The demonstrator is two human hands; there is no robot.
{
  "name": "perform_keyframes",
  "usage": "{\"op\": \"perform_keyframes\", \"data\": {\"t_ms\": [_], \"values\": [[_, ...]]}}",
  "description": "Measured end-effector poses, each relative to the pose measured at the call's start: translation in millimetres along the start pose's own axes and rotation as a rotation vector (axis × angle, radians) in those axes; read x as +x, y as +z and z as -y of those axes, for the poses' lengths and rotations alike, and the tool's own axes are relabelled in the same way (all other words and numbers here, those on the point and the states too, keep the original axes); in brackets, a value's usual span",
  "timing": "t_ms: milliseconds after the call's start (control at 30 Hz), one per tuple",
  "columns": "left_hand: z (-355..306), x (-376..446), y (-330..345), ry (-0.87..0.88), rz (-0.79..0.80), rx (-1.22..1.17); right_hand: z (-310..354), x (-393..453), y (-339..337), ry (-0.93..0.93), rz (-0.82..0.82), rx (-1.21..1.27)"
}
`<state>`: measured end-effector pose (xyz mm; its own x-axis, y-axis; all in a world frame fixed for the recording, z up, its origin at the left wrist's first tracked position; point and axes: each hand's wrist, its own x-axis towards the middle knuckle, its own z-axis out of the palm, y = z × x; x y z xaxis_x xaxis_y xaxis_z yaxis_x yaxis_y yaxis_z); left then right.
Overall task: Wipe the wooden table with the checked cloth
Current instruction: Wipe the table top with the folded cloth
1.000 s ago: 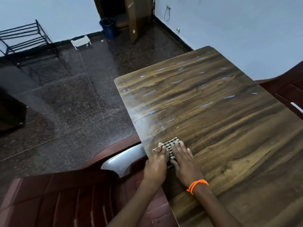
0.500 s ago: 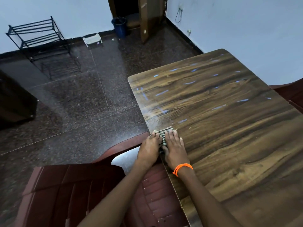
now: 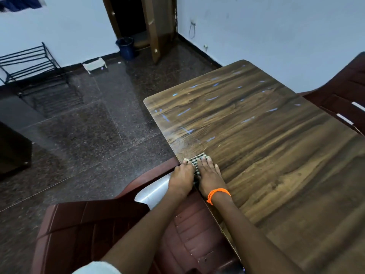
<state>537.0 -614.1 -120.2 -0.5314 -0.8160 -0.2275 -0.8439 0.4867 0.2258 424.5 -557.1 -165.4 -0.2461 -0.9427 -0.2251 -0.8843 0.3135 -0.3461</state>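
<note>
I am pressing both hands flat on the checked cloth [image 3: 197, 162], the left hand [image 3: 182, 176] and the right hand [image 3: 209, 176] side by side with fingers straight, so neither grip is clenching; they are just bearing down on the fabric. The cloth, folded small, is lying at the left edge of the wooden worktop [image 3: 276, 155], about midway along it, with the left hand partly overhanging that edge. Compared with a second ago, the cloth is sitting farther up the edge, toward the far corner, so I judge a stroke along this side is under way. Pale streaks [image 3: 212, 98] are showing on the far half, which I read as ground not yet wiped. Below my arms a red-brown chair [image 3: 94, 230] is standing against the worktop.
</note>
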Motion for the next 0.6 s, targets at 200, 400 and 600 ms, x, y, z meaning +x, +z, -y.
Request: {"op": "perform_keyframes", "data": {"t_ms": [200,400,600], "values": [[4,8,-3,0.068,0.026,0.050,9,-2,4,0.079,-0.028,0.024],[11,7,-15,0.141,0.057,0.045,21,-6,10,0.171,-0.047,0.060],[24,27,-16,0.175,0.082,0.030,35,1,18,0.271,-0.111,0.107]]}}
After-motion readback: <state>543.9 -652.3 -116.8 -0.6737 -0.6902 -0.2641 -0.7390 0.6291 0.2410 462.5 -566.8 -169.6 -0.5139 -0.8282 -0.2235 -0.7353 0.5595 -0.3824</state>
